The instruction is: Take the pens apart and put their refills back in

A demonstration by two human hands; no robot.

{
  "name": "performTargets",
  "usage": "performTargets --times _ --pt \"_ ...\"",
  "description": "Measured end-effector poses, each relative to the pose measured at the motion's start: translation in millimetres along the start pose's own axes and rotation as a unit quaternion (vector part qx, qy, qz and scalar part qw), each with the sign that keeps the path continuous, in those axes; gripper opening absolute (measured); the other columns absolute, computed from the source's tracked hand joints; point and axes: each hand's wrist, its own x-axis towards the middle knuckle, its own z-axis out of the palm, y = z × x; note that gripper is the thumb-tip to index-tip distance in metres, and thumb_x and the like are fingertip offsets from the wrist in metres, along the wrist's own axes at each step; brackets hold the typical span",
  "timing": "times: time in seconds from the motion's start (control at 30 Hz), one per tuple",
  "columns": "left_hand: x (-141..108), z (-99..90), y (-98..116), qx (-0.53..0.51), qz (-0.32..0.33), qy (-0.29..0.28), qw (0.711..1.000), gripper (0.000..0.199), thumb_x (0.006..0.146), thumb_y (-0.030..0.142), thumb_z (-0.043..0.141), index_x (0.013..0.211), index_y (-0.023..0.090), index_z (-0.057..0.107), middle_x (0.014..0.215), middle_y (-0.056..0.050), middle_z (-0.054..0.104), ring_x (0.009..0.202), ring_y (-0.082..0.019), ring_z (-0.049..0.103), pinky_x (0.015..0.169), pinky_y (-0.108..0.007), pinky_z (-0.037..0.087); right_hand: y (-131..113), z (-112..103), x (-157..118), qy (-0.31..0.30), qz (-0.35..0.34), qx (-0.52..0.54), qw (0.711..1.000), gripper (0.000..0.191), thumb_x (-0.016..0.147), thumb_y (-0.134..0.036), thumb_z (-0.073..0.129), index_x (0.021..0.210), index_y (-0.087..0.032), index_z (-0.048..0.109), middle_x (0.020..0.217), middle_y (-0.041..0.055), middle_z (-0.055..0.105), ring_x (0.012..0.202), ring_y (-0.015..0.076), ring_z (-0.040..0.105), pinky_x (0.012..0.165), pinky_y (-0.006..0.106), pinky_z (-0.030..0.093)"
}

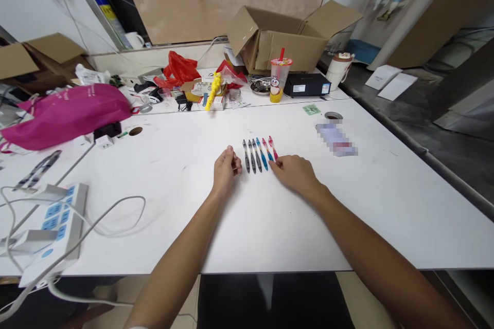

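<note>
1. Both forearms point(187, 249) reached up from the bottom edge of the frame across the white table point(154, 180).
2. Near the centre, six pens point(257, 156) lay side by side on the tabletop, dark ones to the left, blue and pink towards the right.
3. Just beside the leftmost pen, the left hand point(226, 169) had its fingers bent inward, thumb uppermost; whether they were pressed closed could not be told.
4. At the right end of the row, the right hand point(295, 172) had its fingertips at the lower ends of the last pens; whether they gripped or only touched could not be told.
5. At lower left sat a white power strip point(69, 218); at upper left, a magenta bag point(73, 113).
6. Towards the upper right stood a drink cup point(278, 82) beside a black box point(307, 86).
</note>
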Motion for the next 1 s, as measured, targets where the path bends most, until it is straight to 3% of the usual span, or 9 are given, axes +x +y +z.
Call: performTargets --times 0.2,0.3,0.33,0.4,0.5,0.67,0.8,0.9,1.0 --pt "0 -0.2 -3 0.038 0.008 0.007 0.999 0.052 0.090 0.065 0.055 0.064 0.022 0.044 0.048 0.003 0.046 0.041 -0.009 0.039 0.043 -0.022 0.031 -2 -4 -1 0.033 -0.015 -0.008 0.999 0.044 0.093 -0.051 0.055 0.060 -0.023 0.054 0.057 0.0034 0.057 0.055 0.0195 0.049 0.058 0.034 0.030" --pt "1 -1.1 -4 0.036 0.021 0.003 0.999 0.043 0.094 0.058 0.054 0.074 0.020 0.054 0.048 0.004 0.049 0.041 -0.009 0.040 0.043 -0.021 0.032 -2 -10 -3 0.055 -0.127 -0.010 0.990 0.023 0.094 -0.043 0.056 0.087 -0.024 0.067 0.085 0.0062 0.072 0.080 0.0249 0.062 0.067 0.037 0.043" --pt "2 -1.3 -5 0.031 0.024 0.000 0.999 0.038 0.095 0.053 0.055 0.079 0.019 0.058 0.052 0.003 0.053 0.042 -0.009 0.043 0.044 -0.021 0.033 -1 -11 -3 0.054 -0.179 -0.011 0.982 0.020 0.094 -0.039 0.057 0.100 -0.024 0.068 0.103 0.0077 0.074 0.096 0.0271 0.064 0.076 0.039 0.047" --pt "2 -1.4 -5 0.018 0.027 -0.005 0.999 0.024 0.095 0.041 0.057 0.091 0.018 0.064 0.070 -0.002 0.066 0.051 -0.009 0.054 0.047 -0.020 0.039 2 -10 -2 0.033 -0.257 -0.016 0.966 0.034 0.094 -0.035 0.059 0.126 -0.023 0.063 0.134 0.0087 0.066 0.124 0.0300 0.055 0.097 0.045 0.047" --pt "2 -1.5 -5 0.015 0.022 0.002 1.000 0.015 0.089 0.020 0.057 0.101 0.019 0.067 0.106 -0.008 0.071 0.071 -0.011 0.066 0.053 -0.020 0.045 8 -4 1 -0.003 -0.263 -0.028 0.964 0.042 0.097 -0.032 0.056 0.139 -0.025 0.057 0.143 0.0066 0.061 0.137 0.0316 0.047 0.105 0.051 0.044" --pt "2 -1.5 -4 0.021 0.003 0.013 1.000 0.019 0.079 0.010 0.057 0.093 0.018 0.066 0.112 -0.010 0.071 0.075 -0.013 0.068 0.053 -0.020 0.046 9 -1 7 -0.006 -0.260 -0.027 0.965 0.035 0.101 -0.027 0.049 0.133 -0.022 0.064 0.134 0.0098 0.067 0.131 0.0307 0.056 0.100 0.052 0.048" --pt "1 -0.3 -2 0.008 -0.004 0.013 1.000 0.014 0.078 0.013 0.061 0.091 0.017 0.066 0.106 -0.010 0.072 0.074 -0.013 0.067 0.052 -0.019 0.046 6 -5 6 0.069 -0.256 0.040 0.963 0.033 0.103 -0.032 0.048 0.125 -0.023 0.070 0.128 0.0084 0.071 0.122 0.0293 0.060 0.099 0.050 0.048" --pt "0 0.5 0 0.008 -0.012 0.016 1.000 0.012 0.079 0.014 0.062 0.090 0.017 0.066 0.105 -0.010 0.072 0.074 -0.013 0.067 0.053 -0.020 0.046 5 -3 4 0.119 -0.174 0.152 0.966 0.035 0.103 -0.040 0.048 0.123 -0.025 0.072 0.109 0.0063 0.077 0.099 0.0256 0.069 0.087 0.045 0.054" --pt "-1 0.8 0 0.012 -0.022 0.012 1.000 0.012 0.082 0.016 0.062 0.092 0.017 0.068 0.105 -0.011 0.073 0.075 -0.014 0.067 0.054 -0.021 0.047 4 -1 3 0.145 -0.064 0.281 0.947 0.039 0.100 -0.046 0.051 0.123 -0.023 0.072 0.099 0.0060 0.079 0.080 0.0217 0.071 0.067 0.036 0.056"
